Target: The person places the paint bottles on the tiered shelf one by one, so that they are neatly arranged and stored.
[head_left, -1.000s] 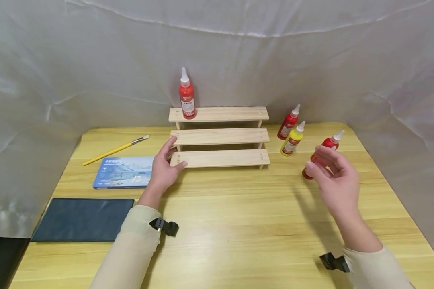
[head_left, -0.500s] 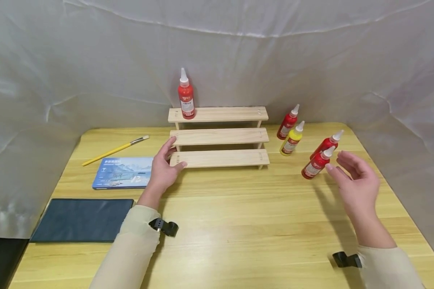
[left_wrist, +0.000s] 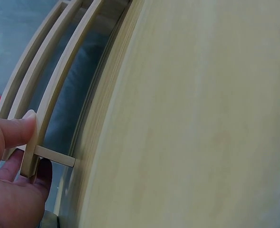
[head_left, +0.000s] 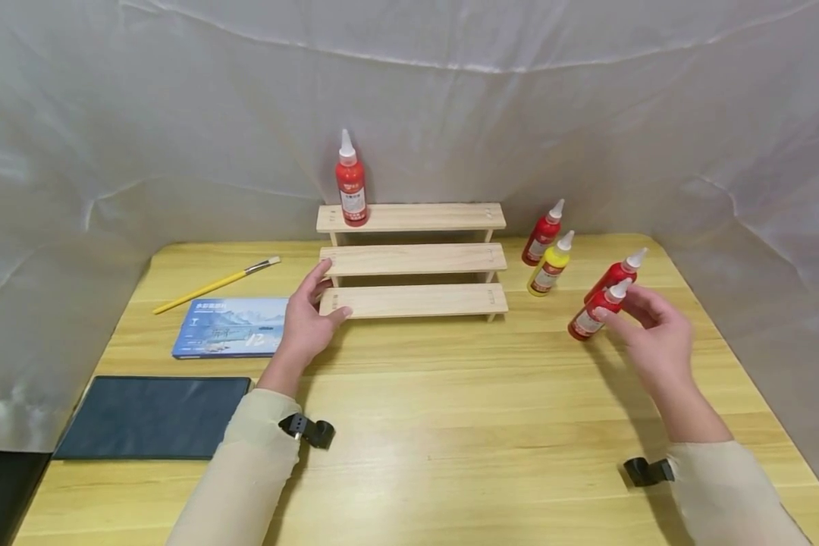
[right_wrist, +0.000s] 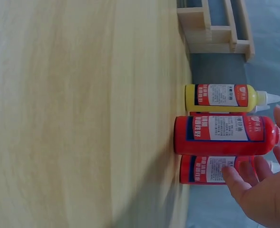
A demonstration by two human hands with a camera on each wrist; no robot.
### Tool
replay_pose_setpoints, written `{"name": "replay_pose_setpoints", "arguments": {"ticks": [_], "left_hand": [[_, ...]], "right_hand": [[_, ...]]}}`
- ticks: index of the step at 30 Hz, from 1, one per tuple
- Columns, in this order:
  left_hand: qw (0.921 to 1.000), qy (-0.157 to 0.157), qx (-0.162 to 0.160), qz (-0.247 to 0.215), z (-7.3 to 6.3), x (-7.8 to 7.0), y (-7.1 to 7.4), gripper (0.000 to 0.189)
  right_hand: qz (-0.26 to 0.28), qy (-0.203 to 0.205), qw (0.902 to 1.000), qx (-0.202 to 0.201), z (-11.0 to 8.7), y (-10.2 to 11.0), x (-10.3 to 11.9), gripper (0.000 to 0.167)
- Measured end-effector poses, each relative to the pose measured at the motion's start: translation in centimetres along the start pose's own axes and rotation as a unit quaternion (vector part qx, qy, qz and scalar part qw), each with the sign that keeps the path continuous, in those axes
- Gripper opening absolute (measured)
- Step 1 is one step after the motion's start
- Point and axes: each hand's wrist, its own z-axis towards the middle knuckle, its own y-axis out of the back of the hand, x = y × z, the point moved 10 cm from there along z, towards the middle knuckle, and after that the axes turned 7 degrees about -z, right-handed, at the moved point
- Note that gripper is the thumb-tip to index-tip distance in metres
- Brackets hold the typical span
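My left hand (head_left: 309, 322) grips the left end of a three-step wooden display stand (head_left: 416, 301). In the left wrist view its thumb (left_wrist: 21, 128) lies against the lowest step, with other fingers beneath. On the top step, at the left, stands a red paint bottle (head_left: 352, 189) with a white nozzle. My right hand (head_left: 658, 334) is at the nearest red paint bottle (right_wrist: 220, 135), thumb in front and fingers behind, spread around its upper part. Another red bottle (head_left: 614, 274) stands just behind that one. A yellow paint bottle (head_left: 549, 271) and a further red bottle (head_left: 541, 239) stand right of the stand.
Left of the stand lie a yellow-handled paintbrush (head_left: 211, 288), a blue flat box (head_left: 228, 326) with a landscape picture, and a dark rectangular mat (head_left: 153, 417). A pale grey curtain (head_left: 416, 114) surrounds the back and sides of the wooden table (head_left: 450, 425).
My right hand first drew back to the right, uncovering the nearest red bottle, then came back left to it. The left hand has stayed on the stand.
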Motion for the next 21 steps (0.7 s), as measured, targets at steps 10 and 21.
{"name": "replay_pose_setpoints", "arguments": {"ticks": [10,21], "left_hand": [[1.0,0.0,0.003,-0.005,0.05,-0.06,-0.15,0.087],[1.0,0.001,0.0,-0.003,-0.03,-0.07,-0.04,0.086]], "right_hand": [[-0.011,0.002,0.9999,0.01,0.19,-0.99,-0.66,0.064],[0.011,0.018,0.9994,-0.028,0.6,-0.4,-0.39,0.043]]}}
